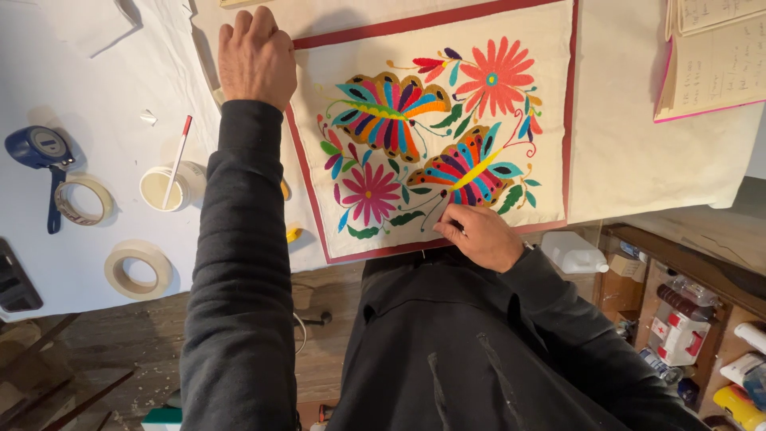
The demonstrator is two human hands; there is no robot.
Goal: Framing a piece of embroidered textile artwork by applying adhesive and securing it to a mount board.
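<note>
A cream cloth panel (pixel 550 120) with a dark red border lies on the table, embroidered with two many-coloured butterflies (pixel 387 108) and pink and red flowers. My left hand (pixel 255 56) rests flat, fingers together, on the panel's far left corner. Near the front edge my right hand (pixel 479 235) pinches something thin at the stitching below the lower butterfly; the thing between the fingers is too small to make out.
Left of the panel stand a white cup (pixel 171 187) with a red-tipped stick, two tape rolls (pixel 140 267), a blue tape dispenser (pixel 40 152) and a yellow object (pixel 294 233). An open notebook (pixel 714 60) lies at the far right. A white bottle (pixel 573 254) and shelves of supplies (pixel 686 327) sit below the table edge.
</note>
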